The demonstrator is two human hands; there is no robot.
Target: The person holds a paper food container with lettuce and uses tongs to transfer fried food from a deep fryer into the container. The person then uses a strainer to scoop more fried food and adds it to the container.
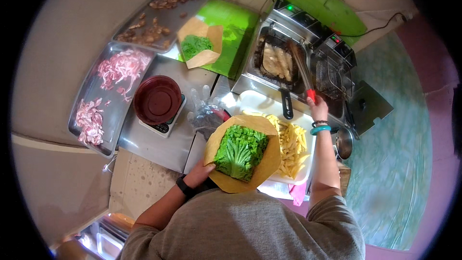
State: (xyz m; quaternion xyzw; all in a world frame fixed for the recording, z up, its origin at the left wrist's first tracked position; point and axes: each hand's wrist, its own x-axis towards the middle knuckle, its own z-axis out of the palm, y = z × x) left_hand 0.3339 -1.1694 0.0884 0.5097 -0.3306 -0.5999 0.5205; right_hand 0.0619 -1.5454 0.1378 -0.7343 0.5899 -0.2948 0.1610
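Note:
My left hand point(198, 173) grips the left edge of a brown paper takeaway box point(266, 167), its flaps spread wide. Green lettuce point(239, 151) fills the bottom of this box. In my right hand point(317, 108), closed around the red end, is a pair of metal tongs point(300, 65). The tongs reach over the deep fryer point(250, 70), along the right side of a fry basket point(287, 103) with a black handle. Pale, long pieces of food point(277, 61) lie in that basket. The tips of the tongs are hard to make out.
Cut fries point(291, 151) fill a white tray point(308, 175) beneath the basket handle. Leftward are a brown bowl point(159, 101) on a scale point(162, 129), a clear plastic bag point(204, 110), and a tray point(115, 110) of raw meat strips. Another lettuce-lined box point(214, 38) sits on a green board point(236, 29).

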